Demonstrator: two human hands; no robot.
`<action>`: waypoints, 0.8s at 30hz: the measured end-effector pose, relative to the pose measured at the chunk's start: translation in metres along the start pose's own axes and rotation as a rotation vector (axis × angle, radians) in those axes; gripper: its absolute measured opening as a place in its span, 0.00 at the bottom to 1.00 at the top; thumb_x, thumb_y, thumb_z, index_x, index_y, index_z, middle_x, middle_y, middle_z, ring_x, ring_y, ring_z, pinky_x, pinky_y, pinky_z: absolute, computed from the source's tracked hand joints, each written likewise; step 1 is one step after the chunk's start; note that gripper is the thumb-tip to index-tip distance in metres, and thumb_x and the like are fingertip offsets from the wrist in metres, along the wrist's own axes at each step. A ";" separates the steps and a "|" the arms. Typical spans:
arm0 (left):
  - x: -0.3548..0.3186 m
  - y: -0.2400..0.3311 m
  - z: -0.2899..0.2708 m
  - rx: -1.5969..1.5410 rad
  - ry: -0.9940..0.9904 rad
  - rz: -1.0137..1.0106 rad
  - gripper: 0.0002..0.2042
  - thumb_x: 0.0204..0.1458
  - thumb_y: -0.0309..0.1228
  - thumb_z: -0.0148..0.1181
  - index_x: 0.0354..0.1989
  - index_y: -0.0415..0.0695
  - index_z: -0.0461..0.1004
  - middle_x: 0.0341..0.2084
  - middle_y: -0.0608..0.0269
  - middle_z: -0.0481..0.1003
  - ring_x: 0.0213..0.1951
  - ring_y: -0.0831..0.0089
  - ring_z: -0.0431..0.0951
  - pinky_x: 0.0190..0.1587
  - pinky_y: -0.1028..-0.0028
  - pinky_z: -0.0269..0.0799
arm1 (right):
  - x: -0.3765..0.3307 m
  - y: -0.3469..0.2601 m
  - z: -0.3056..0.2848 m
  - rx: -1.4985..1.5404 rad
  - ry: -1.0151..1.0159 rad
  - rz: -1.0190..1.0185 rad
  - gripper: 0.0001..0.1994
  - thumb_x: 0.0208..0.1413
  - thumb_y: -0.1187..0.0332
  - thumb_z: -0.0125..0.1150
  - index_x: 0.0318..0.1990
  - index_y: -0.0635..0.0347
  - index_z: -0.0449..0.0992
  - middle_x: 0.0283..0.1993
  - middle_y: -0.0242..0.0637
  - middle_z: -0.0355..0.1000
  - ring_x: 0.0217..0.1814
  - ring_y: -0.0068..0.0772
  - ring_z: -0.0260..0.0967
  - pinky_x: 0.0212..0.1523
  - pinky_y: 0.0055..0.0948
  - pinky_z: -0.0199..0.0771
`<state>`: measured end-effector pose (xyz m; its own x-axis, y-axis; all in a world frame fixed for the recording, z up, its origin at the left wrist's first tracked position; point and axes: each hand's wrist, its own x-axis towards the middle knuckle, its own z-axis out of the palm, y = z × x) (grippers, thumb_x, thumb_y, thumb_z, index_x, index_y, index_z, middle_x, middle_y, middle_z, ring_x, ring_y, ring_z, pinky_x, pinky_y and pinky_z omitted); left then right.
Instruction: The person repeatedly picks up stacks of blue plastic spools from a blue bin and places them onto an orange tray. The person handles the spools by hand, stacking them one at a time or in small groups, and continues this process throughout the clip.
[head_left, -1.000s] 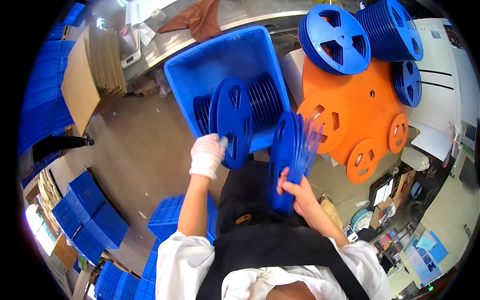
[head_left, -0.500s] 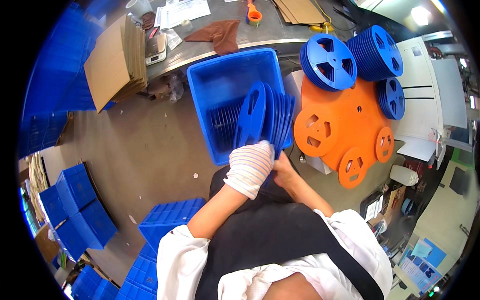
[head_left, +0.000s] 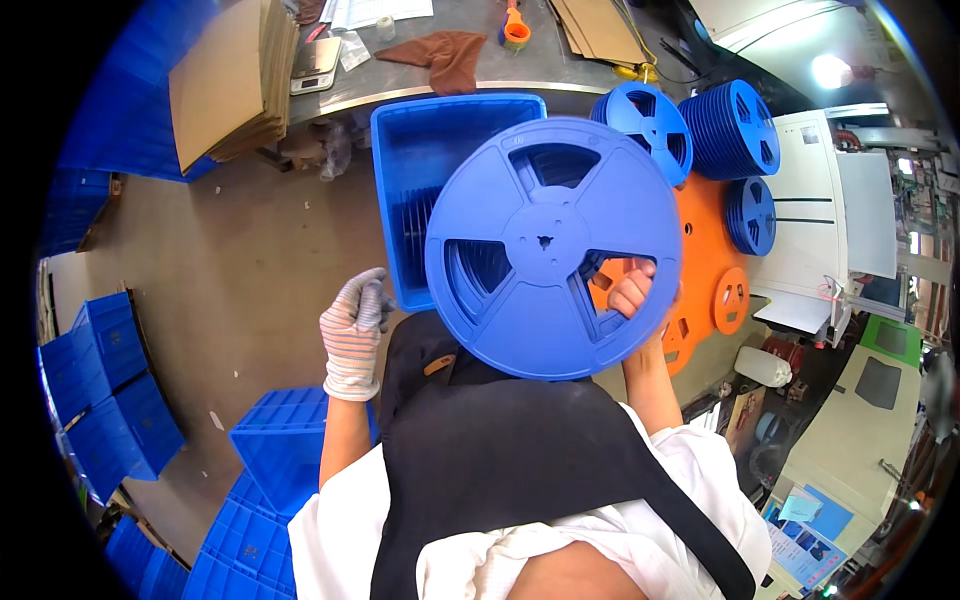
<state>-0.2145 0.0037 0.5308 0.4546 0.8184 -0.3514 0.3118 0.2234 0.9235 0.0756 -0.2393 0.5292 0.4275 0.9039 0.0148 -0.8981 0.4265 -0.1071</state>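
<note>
A large blue plastic reel [head_left: 530, 215] with three windows faces up in front of my body. My right hand [head_left: 632, 290] grips it at its lower right, the fingers curled through one window. Curved edges show through the other windows, so more reels seem to lie behind it. In a striped glove, my left hand [head_left: 355, 330] is apart from the reel on the left, its fingers curled in with nothing seen in them. Just beyond stands a blue bin [head_left: 440, 135], partly covered by the reel, with several reels [head_left: 415, 225] on edge inside.
An orange stand [head_left: 705, 220] on the right bears stacks of blue reels [head_left: 700, 130]. Across the far side runs a grey workbench [head_left: 460, 20] with a brown cloth [head_left: 440, 58], a scale [head_left: 316, 62] and tape. Cardboard sheets [head_left: 225, 85] and blue crates [head_left: 275, 440] are at left.
Reels have been lifted out of the bin and turned flat toward me in my right hand. My left hand has let go and moved left.
</note>
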 end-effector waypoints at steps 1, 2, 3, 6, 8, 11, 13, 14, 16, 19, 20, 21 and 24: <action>0.000 0.003 -0.002 -0.014 0.027 -0.032 0.13 0.63 0.34 0.53 0.48 0.39 0.77 0.21 0.66 0.75 0.21 0.85 0.69 0.22 0.83 0.65 | -0.003 0.000 0.000 0.043 -0.062 0.003 0.21 0.57 0.54 0.62 0.46 0.63 0.67 0.21 0.25 0.55 0.22 0.19 0.52 0.22 0.22 0.56; 0.000 0.005 -0.002 -0.018 0.024 -0.010 0.13 0.63 0.34 0.53 0.48 0.39 0.77 0.22 0.66 0.75 0.22 0.84 0.70 0.23 0.83 0.66 | -0.006 0.001 -0.001 0.001 -0.069 -0.047 0.20 0.58 0.55 0.62 0.44 0.64 0.67 0.20 0.25 0.58 0.20 0.19 0.57 0.21 0.21 0.59; 0.000 0.005 -0.001 -0.022 0.022 0.012 0.13 0.63 0.34 0.53 0.49 0.39 0.77 0.22 0.66 0.76 0.22 0.84 0.71 0.24 0.82 0.67 | -0.008 0.001 0.000 0.005 -0.104 -0.036 0.19 0.58 0.56 0.62 0.44 0.64 0.67 0.19 0.25 0.58 0.20 0.19 0.57 0.20 0.20 0.59; 0.003 0.007 0.001 0.000 0.042 0.107 0.13 0.63 0.34 0.53 0.49 0.39 0.76 0.24 0.65 0.76 0.25 0.83 0.73 0.28 0.82 0.70 | -0.006 0.005 0.005 0.023 -0.205 0.005 0.19 0.58 0.57 0.62 0.44 0.64 0.67 0.19 0.26 0.59 0.19 0.19 0.58 0.19 0.20 0.59; 0.006 0.007 0.003 0.002 0.043 0.135 0.13 0.63 0.32 0.52 0.51 0.38 0.75 0.29 0.63 0.78 0.31 0.81 0.76 0.34 0.80 0.74 | -0.003 0.009 0.008 0.033 -0.255 0.025 0.18 0.58 0.58 0.62 0.43 0.64 0.67 0.18 0.26 0.59 0.18 0.18 0.59 0.18 0.19 0.59; 0.012 0.000 0.009 0.007 0.109 0.271 0.13 0.63 0.30 0.53 0.52 0.37 0.74 0.34 0.61 0.79 0.37 0.79 0.78 0.41 0.79 0.74 | -0.002 0.015 0.015 0.018 -0.267 0.020 0.17 0.58 0.59 0.62 0.42 0.64 0.68 0.17 0.26 0.59 0.16 0.18 0.59 0.15 0.18 0.58; 0.014 0.003 0.013 0.141 0.132 0.408 0.14 0.60 0.27 0.56 0.53 0.38 0.74 0.45 0.55 0.78 0.48 0.68 0.77 0.52 0.72 0.71 | -0.002 0.021 0.020 0.017 -0.264 0.028 0.18 0.57 0.58 0.63 0.42 0.64 0.68 0.17 0.26 0.59 0.16 0.18 0.60 0.15 0.19 0.58; 0.015 0.010 0.016 0.270 0.151 0.527 0.15 0.59 0.26 0.56 0.54 0.39 0.73 0.47 0.54 0.77 0.50 0.65 0.76 0.54 0.69 0.70 | -0.002 0.022 0.021 0.018 -0.264 0.031 0.19 0.57 0.57 0.63 0.42 0.64 0.68 0.17 0.26 0.59 0.16 0.18 0.60 0.15 0.19 0.58; 0.026 0.010 0.022 0.511 0.153 0.709 0.18 0.56 0.24 0.57 0.56 0.40 0.72 0.56 0.49 0.71 0.59 0.53 0.69 0.61 0.61 0.64 | -0.003 0.022 0.019 0.009 -0.270 0.050 0.19 0.56 0.57 0.64 0.42 0.64 0.67 0.18 0.26 0.59 0.18 0.18 0.60 0.17 0.19 0.60; 0.030 0.023 0.056 0.951 0.098 0.780 0.25 0.55 0.39 0.57 0.59 0.39 0.67 0.60 0.46 0.66 0.61 0.44 0.64 0.66 0.53 0.55 | -0.004 0.025 0.021 0.005 -0.233 0.069 0.20 0.56 0.56 0.64 0.43 0.64 0.67 0.18 0.25 0.57 0.19 0.18 0.58 0.19 0.20 0.60; 0.023 0.026 0.077 0.861 -0.036 0.808 0.28 0.53 0.39 0.57 0.61 0.39 0.65 0.61 0.44 0.64 0.63 0.44 0.61 0.67 0.52 0.52 | -0.003 0.027 0.021 0.010 -0.215 0.077 0.21 0.56 0.56 0.64 0.43 0.64 0.67 0.19 0.25 0.57 0.19 0.18 0.58 0.19 0.20 0.60; 0.015 0.029 0.101 0.760 -0.172 0.837 0.31 0.51 0.40 0.57 0.62 0.38 0.63 0.62 0.42 0.62 0.65 0.44 0.58 0.68 0.50 0.48 | -0.004 0.031 0.020 -0.017 -0.202 0.084 0.21 0.56 0.55 0.64 0.44 0.63 0.66 0.19 0.25 0.56 0.19 0.19 0.56 0.19 0.21 0.58; -0.009 0.068 0.126 0.529 -0.578 1.005 0.31 0.46 0.38 0.60 0.60 0.38 0.65 0.60 0.41 0.64 0.65 0.45 0.60 0.68 0.50 0.51 | -0.011 0.033 0.016 -0.108 -0.136 0.080 0.22 0.56 0.52 0.62 0.45 0.62 0.66 0.19 0.24 0.55 0.19 0.20 0.52 0.19 0.23 0.53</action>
<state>-0.0916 -0.0550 0.5774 0.9372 0.1255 0.3256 -0.1467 -0.7049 0.6940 0.0395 -0.2346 0.5417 0.3303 0.9341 0.1355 -0.9094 0.3533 -0.2192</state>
